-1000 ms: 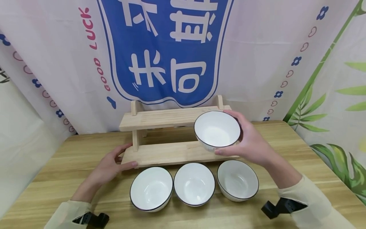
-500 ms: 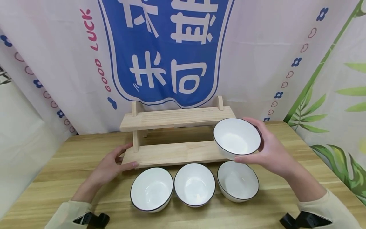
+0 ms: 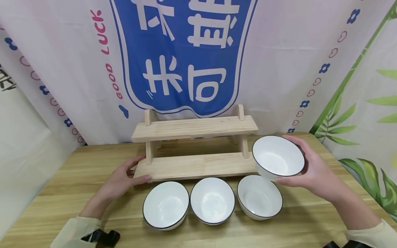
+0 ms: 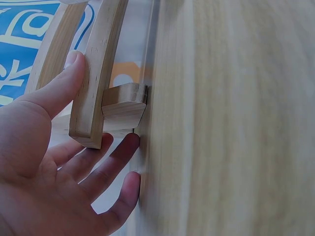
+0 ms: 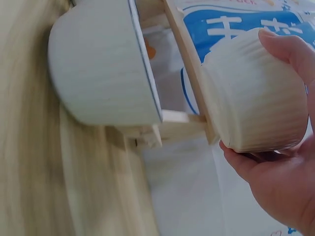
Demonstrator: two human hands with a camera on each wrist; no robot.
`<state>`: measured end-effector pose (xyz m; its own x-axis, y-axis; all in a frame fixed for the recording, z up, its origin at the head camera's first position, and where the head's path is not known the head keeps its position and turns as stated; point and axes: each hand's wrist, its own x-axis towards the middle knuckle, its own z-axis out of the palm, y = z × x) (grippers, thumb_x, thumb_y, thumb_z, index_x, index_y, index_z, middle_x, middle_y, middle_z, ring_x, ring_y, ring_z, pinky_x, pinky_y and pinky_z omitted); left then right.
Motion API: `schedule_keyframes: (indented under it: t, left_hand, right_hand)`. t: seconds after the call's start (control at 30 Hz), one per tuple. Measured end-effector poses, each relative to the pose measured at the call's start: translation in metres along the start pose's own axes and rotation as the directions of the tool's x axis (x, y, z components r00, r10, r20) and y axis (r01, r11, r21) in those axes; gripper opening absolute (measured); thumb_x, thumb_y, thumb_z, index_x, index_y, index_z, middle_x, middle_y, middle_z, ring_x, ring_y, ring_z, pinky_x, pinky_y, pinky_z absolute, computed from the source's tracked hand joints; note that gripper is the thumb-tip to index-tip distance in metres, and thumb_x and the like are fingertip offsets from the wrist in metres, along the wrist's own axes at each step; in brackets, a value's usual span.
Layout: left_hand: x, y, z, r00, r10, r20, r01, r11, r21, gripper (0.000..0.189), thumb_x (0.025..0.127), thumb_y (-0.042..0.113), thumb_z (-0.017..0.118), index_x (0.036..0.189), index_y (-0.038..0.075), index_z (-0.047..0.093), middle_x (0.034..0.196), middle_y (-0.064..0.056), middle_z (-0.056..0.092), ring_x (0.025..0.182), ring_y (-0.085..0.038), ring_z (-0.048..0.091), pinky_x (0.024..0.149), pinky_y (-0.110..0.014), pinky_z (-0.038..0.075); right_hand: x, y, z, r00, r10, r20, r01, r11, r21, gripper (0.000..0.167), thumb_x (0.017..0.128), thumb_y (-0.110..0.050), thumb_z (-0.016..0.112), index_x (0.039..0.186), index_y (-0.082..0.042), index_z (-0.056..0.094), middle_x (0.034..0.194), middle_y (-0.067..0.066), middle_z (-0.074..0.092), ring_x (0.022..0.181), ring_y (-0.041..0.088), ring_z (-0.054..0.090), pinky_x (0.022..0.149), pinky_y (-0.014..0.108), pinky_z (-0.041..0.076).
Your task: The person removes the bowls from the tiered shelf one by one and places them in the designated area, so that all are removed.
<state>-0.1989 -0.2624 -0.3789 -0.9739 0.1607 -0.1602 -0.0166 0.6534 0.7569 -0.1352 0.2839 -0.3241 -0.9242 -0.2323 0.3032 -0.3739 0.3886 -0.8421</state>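
My right hand point(image 3: 319, 175) holds a white bowl point(image 3: 278, 156) with a dark rim, thumb on the near side and fingers round the far side. The bowl is raised at the right end of a two-tier wooden shelf point(image 3: 198, 167), overlapping its lower board in the head view. Ribbed outer walls of this held bowl point(image 5: 256, 93) show in the right wrist view. At the shelf's left end, my left hand point(image 3: 119, 177) grips the lower board, its thumb point(image 4: 69, 81) against one face and the fingers around the other side.
Three matching bowls stand in a row before the shelf: a left bowl point(image 3: 165, 206), a middle bowl point(image 3: 212, 201) and a right bowl point(image 3: 260, 198). Behind the wood-grain table point(image 3: 77, 172) hangs a printed cloth point(image 3: 279, 69).
My right hand has carried the bowl rightward and nearer to me, from in front of the shelf to its right end. The left hand stays on the shelf; the head view shifts slightly.
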Motion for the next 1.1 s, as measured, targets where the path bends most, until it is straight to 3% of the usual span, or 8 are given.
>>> schedule_keyframes:
  t: [0.2,0.43,0.63,0.83,1.1]
  left_hand:
    - [0.001,-0.002,0.0,1.0,-0.002,0.0,0.002,1.0,0.007,0.101,0.094,0.051,0.081,0.171,0.015,0.026,0.169,-0.025,0.034,0.138,-0.044,0.056,0.098,-0.048,0.051]
    - [0.0,-0.002,0.0,1.0,-0.002,-0.004,0.002,1.0,-0.004,0.1,0.094,0.05,0.082,0.171,0.015,0.027,0.168,-0.024,0.036,0.137,-0.042,0.057,0.098,-0.046,0.05]
    - [0.0,0.0,0.001,1.0,0.002,-0.009,-0.002,1.0,0.011,0.101,0.094,0.051,0.082,0.171,0.016,0.028,0.168,-0.024,0.038,0.135,-0.042,0.058,0.097,-0.045,0.05]
    - [0.0,0.001,0.001,1.0,0.008,-0.009,-0.007,1.0,0.014,0.1,0.093,0.052,0.082,0.17,0.015,0.029,0.168,-0.024,0.038,0.135,-0.042,0.058,0.098,-0.046,0.05]
    - [-0.002,0.001,0.0,1.0,0.003,-0.013,-0.003,1.0,0.009,0.101,0.093,0.052,0.083,0.171,0.017,0.029,0.167,-0.023,0.039,0.136,-0.041,0.057,0.097,-0.045,0.05]
  right_hand:
    - [-0.006,0.017,-0.01,0.999,0.026,-0.019,-0.026,1.0,-0.008,0.105,0.076,0.011,0.089,0.162,-0.014,0.034,0.148,0.002,0.048,0.112,0.008,0.069,0.086,0.022,0.061]
    - [-0.013,0.036,-0.021,0.997,0.071,-0.038,-0.074,0.993,-0.091,0.101,0.078,0.007,0.09,0.159,-0.016,0.035,0.143,-0.001,0.047,0.108,0.002,0.068,0.083,0.02,0.059]
    - [-0.022,0.049,-0.029,0.99,0.132,-0.05,-0.139,0.976,-0.169,0.099,0.081,0.0,0.091,0.16,-0.012,0.032,0.147,0.009,0.046,0.107,-0.003,0.064,0.083,0.016,0.056]
    - [-0.029,0.058,-0.033,0.985,0.17,-0.013,-0.168,0.958,-0.233,0.102,0.081,-0.006,0.092,0.162,-0.007,0.029,0.15,0.025,0.046,0.106,-0.006,0.062,0.083,0.012,0.051]
    - [-0.035,0.068,-0.033,0.985,0.167,0.043,-0.151,0.955,-0.254,0.103,0.08,-0.005,0.092,0.161,-0.003,0.029,0.15,0.022,0.048,0.11,-0.008,0.059,0.086,0.009,0.048]
